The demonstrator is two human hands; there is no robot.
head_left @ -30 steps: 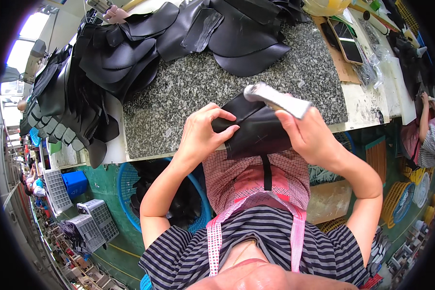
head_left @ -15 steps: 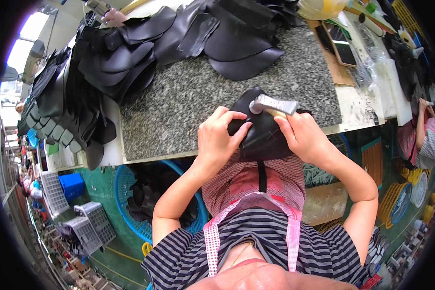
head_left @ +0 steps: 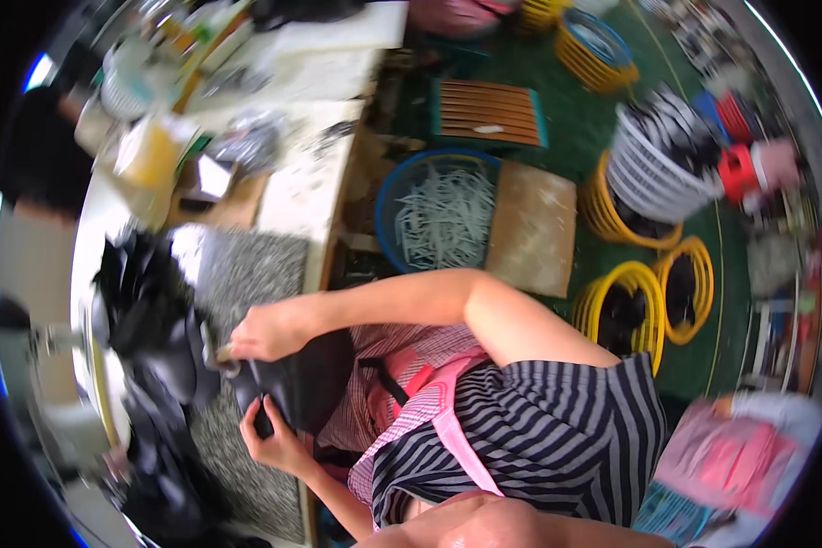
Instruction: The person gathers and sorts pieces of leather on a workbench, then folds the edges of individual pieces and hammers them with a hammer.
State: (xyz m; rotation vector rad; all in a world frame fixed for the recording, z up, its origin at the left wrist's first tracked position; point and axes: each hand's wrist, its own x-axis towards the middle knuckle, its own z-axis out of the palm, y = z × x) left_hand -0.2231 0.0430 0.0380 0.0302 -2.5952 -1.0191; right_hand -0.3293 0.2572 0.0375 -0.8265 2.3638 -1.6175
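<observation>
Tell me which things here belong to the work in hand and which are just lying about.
In hand: black piece, held by left hand and right hand; black pile beside it.

Lying about: blue basket of white strips, yellow baskets, wooden slats, white basket.

The table [head_left: 247,265] runs up the left of the view, with a heap of leather pieces [head_left: 151,310] on its near part and clutter further along. At its edge the right hand [head_left: 260,331] sits above the left hand [head_left: 279,443], both on one leather piece [head_left: 292,388] that lies between table and lap. Right of the table a basket of strips [head_left: 443,215] stands on the floor beside a board [head_left: 532,228], with ring baskets [head_left: 653,292] further right.
</observation>
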